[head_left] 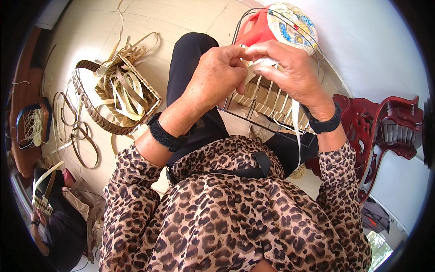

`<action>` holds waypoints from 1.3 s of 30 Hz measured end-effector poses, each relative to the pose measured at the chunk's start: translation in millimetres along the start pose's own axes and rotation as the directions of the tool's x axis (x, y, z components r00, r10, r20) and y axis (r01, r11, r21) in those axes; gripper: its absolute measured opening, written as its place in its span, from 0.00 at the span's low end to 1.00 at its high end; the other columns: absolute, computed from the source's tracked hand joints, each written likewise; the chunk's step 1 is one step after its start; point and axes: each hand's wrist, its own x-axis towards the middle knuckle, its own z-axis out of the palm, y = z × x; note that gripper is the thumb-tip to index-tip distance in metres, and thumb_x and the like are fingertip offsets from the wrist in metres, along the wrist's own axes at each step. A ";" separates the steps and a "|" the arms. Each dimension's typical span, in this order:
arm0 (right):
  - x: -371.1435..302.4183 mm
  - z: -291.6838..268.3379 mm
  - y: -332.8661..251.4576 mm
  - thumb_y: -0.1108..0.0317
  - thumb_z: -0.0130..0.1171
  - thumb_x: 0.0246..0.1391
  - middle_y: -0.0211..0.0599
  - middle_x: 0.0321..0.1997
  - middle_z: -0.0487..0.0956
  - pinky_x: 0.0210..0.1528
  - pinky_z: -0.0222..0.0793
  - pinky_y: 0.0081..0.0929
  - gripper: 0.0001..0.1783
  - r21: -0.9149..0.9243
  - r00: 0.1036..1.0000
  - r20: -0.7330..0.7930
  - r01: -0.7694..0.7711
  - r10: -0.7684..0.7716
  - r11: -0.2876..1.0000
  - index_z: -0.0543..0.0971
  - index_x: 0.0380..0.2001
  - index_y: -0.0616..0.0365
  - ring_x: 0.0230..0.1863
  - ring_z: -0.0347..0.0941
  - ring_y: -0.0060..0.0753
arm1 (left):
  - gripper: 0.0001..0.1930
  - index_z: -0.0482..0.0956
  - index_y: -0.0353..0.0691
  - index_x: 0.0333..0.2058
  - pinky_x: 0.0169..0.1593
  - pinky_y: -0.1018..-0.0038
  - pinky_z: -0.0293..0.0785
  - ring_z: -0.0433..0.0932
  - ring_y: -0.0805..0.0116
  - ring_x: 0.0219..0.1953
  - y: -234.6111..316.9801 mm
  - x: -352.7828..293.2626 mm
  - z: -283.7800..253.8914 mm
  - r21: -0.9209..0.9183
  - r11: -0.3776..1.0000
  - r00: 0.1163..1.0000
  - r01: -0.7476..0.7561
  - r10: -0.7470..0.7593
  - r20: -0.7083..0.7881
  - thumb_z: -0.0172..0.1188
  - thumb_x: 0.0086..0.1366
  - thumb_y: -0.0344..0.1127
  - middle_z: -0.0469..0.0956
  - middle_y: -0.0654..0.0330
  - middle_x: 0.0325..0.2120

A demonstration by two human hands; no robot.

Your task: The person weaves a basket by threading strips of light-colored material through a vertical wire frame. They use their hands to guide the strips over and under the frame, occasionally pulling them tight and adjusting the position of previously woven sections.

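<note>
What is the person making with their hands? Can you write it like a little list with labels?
Left hand: pinching a pale flat strip, fingers closed on it
Right hand: gripping the same strip from the other side
Under the hands: a dark wire frame with pale strips woven through it
Behind the frame: a red plastic stool
On the floor to the left: a woven basket with loose strips in it
Wrists: black bands on both
Lower left corner: another person, also holding strips
</note>
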 end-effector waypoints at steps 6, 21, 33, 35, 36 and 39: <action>-18.0 -16.4 5.4 0.78 0.58 0.46 0.37 0.32 0.79 0.37 0.72 0.24 0.15 -0.139 0.997 -0.074 -0.027 0.016 0.990 0.79 0.39 0.56 0.33 0.76 0.33 | 0.08 0.77 0.31 0.38 0.14 0.88 0.55 0.67 0.84 0.12 6.3 -2.0 -4.1 -0.069 0.992 0.994 0.102 -0.099 0.043 0.56 0.60 0.27 0.73 0.66 0.15; -35.3 43.6 -32.1 0.70 0.49 0.58 0.39 0.32 0.78 0.38 0.68 0.25 0.13 0.324 0.837 -0.294 -0.368 0.462 0.872 0.77 0.43 0.62 0.33 0.74 0.30 | 0.07 0.77 0.34 0.31 0.16 0.87 0.63 0.73 0.81 0.15 0.2 -16.9 5.3 -0.139 0.990 0.998 0.036 -0.028 0.052 0.58 0.63 0.33 0.74 0.67 0.16; -49.5 41.3 -36.0 0.73 0.54 0.56 0.34 0.29 0.76 0.33 0.66 0.20 0.10 0.258 0.808 -0.342 -0.410 0.479 0.875 0.78 0.40 0.64 0.29 0.71 0.23 | 0.07 0.75 0.35 0.30 0.18 0.87 0.63 0.73 0.81 0.16 -7.7 -24.2 11.2 -0.154 0.988 0.991 -0.013 0.034 0.129 0.56 0.64 0.32 0.74 0.66 0.17; -49.3 46.1 -38.9 0.73 0.53 0.57 0.33 0.30 0.75 0.34 0.66 0.19 0.10 0.264 0.829 -0.328 -0.381 0.454 0.886 0.78 0.41 0.64 0.31 0.71 0.22 | 0.06 0.72 0.35 0.31 0.18 0.87 0.64 0.73 0.81 0.16 -5.5 -25.9 12.6 -0.184 0.983 0.993 -0.012 0.033 0.115 0.56 0.64 0.31 0.74 0.65 0.18; -49.4 47.3 -38.4 0.73 0.53 0.57 0.34 0.32 0.75 0.36 0.66 0.19 0.11 0.277 0.839 -0.328 -0.355 0.435 0.893 0.77 0.42 0.63 0.32 0.71 0.23 | 0.06 0.70 0.35 0.32 0.17 0.86 0.64 0.73 0.80 0.16 -3.7 -25.6 12.2 -0.167 0.986 0.993 0.000 0.020 0.118 0.56 0.63 0.30 0.75 0.65 0.20; -52.5 48.7 -33.1 0.71 0.51 0.59 0.35 0.38 0.73 0.41 0.66 0.20 0.14 0.241 0.867 -0.330 -0.305 0.373 0.921 0.76 0.47 0.61 0.36 0.70 0.25 | 0.08 0.71 0.33 0.37 0.18 0.85 0.66 0.74 0.79 0.16 -2.0 -26.2 11.6 -0.156 0.987 0.994 0.029 -0.011 0.112 0.57 0.63 0.30 0.75 0.64 0.20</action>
